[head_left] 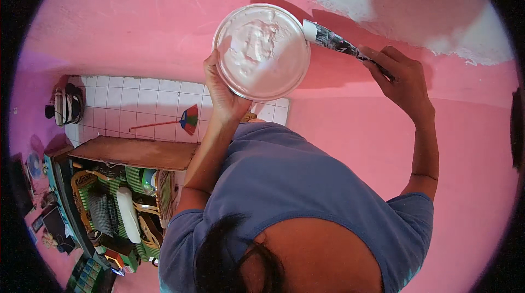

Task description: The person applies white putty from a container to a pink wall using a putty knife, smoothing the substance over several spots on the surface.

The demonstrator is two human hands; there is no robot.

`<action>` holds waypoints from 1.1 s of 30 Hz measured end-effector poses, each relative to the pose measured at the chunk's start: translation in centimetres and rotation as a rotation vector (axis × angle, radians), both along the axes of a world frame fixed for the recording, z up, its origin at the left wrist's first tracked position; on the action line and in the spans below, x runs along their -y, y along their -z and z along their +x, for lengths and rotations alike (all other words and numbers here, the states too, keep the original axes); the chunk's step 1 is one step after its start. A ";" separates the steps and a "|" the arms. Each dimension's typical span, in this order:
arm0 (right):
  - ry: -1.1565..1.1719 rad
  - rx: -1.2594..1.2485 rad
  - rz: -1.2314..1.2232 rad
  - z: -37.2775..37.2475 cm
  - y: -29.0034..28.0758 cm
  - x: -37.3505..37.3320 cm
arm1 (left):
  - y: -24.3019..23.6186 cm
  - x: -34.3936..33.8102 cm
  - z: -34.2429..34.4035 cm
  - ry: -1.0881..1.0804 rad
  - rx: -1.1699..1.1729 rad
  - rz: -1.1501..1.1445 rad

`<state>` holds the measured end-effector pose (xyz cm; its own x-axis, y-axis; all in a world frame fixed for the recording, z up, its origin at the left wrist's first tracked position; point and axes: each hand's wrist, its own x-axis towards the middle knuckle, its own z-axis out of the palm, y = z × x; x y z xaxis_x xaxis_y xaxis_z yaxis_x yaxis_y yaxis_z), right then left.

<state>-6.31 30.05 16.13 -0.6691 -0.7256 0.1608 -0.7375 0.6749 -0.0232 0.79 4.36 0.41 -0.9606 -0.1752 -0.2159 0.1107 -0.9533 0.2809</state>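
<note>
I see the right hand (402, 77) closed around the dark end of a long, white-streaked tool (338, 43), apparently for reach; its white tip lies at the rim of a round white tub (263, 98) of pale pink paste (273, 71). The left hand (223, 96) clamps the tub's side, fingers partly hidden, seemingly keeping its mouth towards me. Beyond: a pink wall (136, 14), patched whitish.

No text, label, number or sign can be read. Toward one o'clock, the black-and-white patterned handle (337, 43) bears pale marks too blurred to tell as lettering or decoration; toward eight o'clock, any print on the teal-squared panel (87, 275) is too small.
</note>
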 end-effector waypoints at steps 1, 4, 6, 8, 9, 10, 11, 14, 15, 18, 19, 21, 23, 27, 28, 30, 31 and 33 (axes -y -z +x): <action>0.001 0.002 0.002 0.2 -0.1 0.0 | 0.0 -0.1 0.1 -0.007 0.020 0.007; 0.033 0.060 0.019 0.7 -0.1 0.0 | 0.6 -0.4 -0.3 -0.018 0.016 0.008; 0.078 0.090 0.046 1.2 -0.1 -0.1 | 1.0 -0.6 -0.5 -0.031 0.012 0.026; 0.107 0.127 0.049 1.5 0.0 -0.3 | 1.2 -0.8 -0.5 -0.041 0.007 0.043; 0.136 0.162 0.053 1.6 0.2 -0.4 | 1.1 -1.0 -0.5 -0.054 0.015 0.023; 0.137 0.162 0.052 1.7 0.3 -0.7 | 1.0 -1.1 -0.5 -0.063 0.022 0.002; 0.136 0.157 0.029 1.8 0.6 -1.0 | 1.2 -1.2 -0.6 -0.062 0.022 0.002; 0.133 0.173 -0.013 2.2 1.3 -1.6 | 2.0 -1.4 -0.9 -0.072 -0.004 0.062; 0.135 0.192 -0.029 2.3 1.5 -1.7 | 2.1 -1.4 -0.9 -0.078 -0.005 0.075; 0.121 0.219 -0.115 2.9 2.1 -1.9 | 2.3 -1.5 -0.9 -0.094 -0.006 0.076; 0.120 0.218 -0.115 2.8 2.3 -2.1 | 2.4 -1.6 -1.0 -0.104 -0.007 0.066; 0.165 0.313 -0.197 2.6 2.9 -2.8 | 2.2 -1.5 -0.9 -0.094 -0.006 0.080; 0.215 0.395 -0.229 2.8 2.8 -3.1 | 2.0 -1.3 -0.8 -0.091 -0.007 0.095; 0.249 0.392 -0.439 3.1 4.2 -2.4 | 1.6 -0.8 -0.6 0.009 -0.027 0.136; 0.243 0.389 -0.439 3.0 4.6 -2.1 | 1.4 -0.7 -0.6 0.033 -0.024 0.134; 0.136 0.316 -0.421 2.9 5.3 -1.4 | 0.5 -0.2 -0.3 0.048 -0.019 0.142; 0.133 0.313 -0.421 3.0 5.4 -1.2 | 0.1 -0.1 -0.2 0.067 -0.008 0.152; 0.190 0.235 -0.317 3.4 5.6 -0.9 | -0.2 0.0 0.0 0.074 -0.028 0.147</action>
<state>-2.95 30.91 10.52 -0.8312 -0.5250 0.1830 -0.5505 0.7308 -0.4035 0.80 4.32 0.60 -0.9757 -0.0726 -0.2069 0.0449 -0.9897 0.1356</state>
